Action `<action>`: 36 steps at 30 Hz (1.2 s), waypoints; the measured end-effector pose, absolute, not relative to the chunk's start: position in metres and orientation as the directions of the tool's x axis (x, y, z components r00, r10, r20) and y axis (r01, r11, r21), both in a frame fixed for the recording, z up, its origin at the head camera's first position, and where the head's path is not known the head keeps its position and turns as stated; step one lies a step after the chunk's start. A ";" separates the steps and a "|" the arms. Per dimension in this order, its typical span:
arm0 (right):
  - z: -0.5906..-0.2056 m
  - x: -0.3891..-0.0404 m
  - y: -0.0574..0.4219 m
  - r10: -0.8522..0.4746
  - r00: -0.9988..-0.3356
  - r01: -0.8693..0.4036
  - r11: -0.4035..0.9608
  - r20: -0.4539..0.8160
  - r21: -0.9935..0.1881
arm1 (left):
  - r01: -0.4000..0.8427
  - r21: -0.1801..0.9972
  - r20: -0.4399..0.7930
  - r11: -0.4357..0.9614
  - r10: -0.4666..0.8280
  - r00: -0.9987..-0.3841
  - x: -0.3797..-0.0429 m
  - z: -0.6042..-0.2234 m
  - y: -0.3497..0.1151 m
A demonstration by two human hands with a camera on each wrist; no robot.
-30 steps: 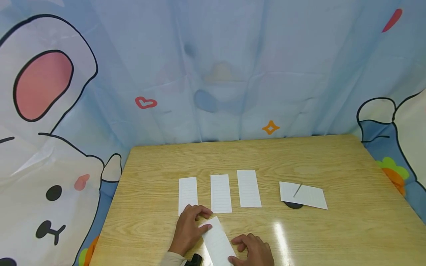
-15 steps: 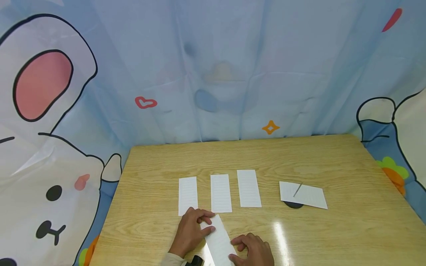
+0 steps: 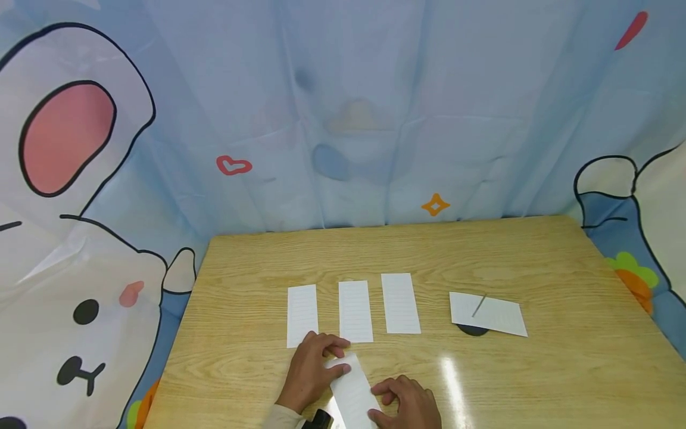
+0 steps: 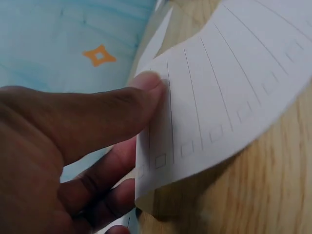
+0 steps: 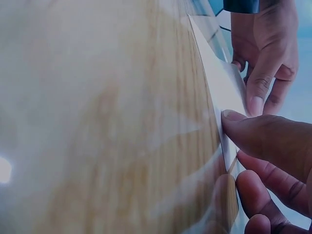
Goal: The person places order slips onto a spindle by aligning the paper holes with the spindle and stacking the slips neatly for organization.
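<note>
A white lined paper slip (image 3: 355, 394) lies at an angle between my two hands at the near side of the table. My left hand (image 3: 311, 370) pinches its far-left end, thumb on top and fingers behind. Close up in the left wrist view, the lined sheet (image 4: 219, 92) curves upward, with small printed squares along one edge. My right hand (image 3: 409, 405) holds the slip's right edge. The right wrist view has the right thumb (image 5: 263, 139) on the paper and the curled fingers on the other side of the edge.
Three lined slips stand in a row beyond my hands: left (image 3: 302, 313), middle (image 3: 355, 316) and right (image 3: 401, 304). Farther right, another slip (image 3: 504, 316) lies crosswise with a thin grey stick (image 3: 479, 305) over it and a dark round object (image 3: 473, 330) partly beneath. A printed curtain (image 3: 364, 119) hangs behind the table.
My left hand has shifted slightly to the right, carrying the slip's far end with it. The right hand has stayed nearly still, and the other slips have not moved.
</note>
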State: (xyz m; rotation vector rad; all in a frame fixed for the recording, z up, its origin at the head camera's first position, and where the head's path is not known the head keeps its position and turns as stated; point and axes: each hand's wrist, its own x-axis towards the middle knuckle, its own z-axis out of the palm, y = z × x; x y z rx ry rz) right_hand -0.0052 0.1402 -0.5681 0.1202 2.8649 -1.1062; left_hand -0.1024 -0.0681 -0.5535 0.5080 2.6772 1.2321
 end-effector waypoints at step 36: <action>-0.566 -0.003 0.141 0.121 -0.984 0.175 0.576 -0.128 -0.799 | 0.155 0.919 -0.018 0.363 0.431 -0.902 -0.106 -0.545 -0.079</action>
